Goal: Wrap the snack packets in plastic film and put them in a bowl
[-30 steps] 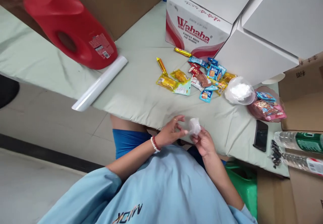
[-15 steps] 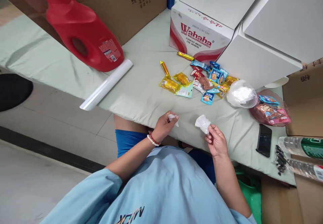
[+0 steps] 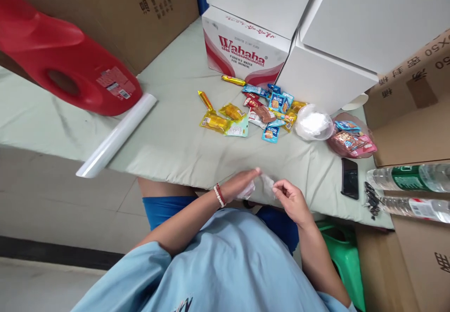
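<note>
Close to the table's front edge, my left hand [image 3: 241,185] holds a crumpled piece of clear plastic film [image 3: 247,191] under its fingers, which are slightly smeared by motion. My right hand [image 3: 293,203] pinches another thin piece of clear plastic film [image 3: 268,185] between thumb and fingertips. That second piece spans the small gap between the hands; whether the left fingertips touch it I cannot tell. Beyond them lies a pile of small wrapped snacks, among them a blue packet [image 3: 270,133], a brown packet [image 3: 263,113] and a yellow packet [image 3: 215,122].
A red jug [image 3: 87,72] and a white roll [image 3: 116,136] lie at left. The Wahaba-style printed carton [image 3: 242,49] stands behind the snacks. Rightward are a clear tub [image 3: 314,123], a snack bag [image 3: 353,138], a phone [image 3: 349,178], plastic bottles [image 3: 408,178] and a green stool [image 3: 346,255].
The hands have come closer together, and the film in my right hand has moved left toward my left hand. The whole view has shifted, with the table things appearing further left.
</note>
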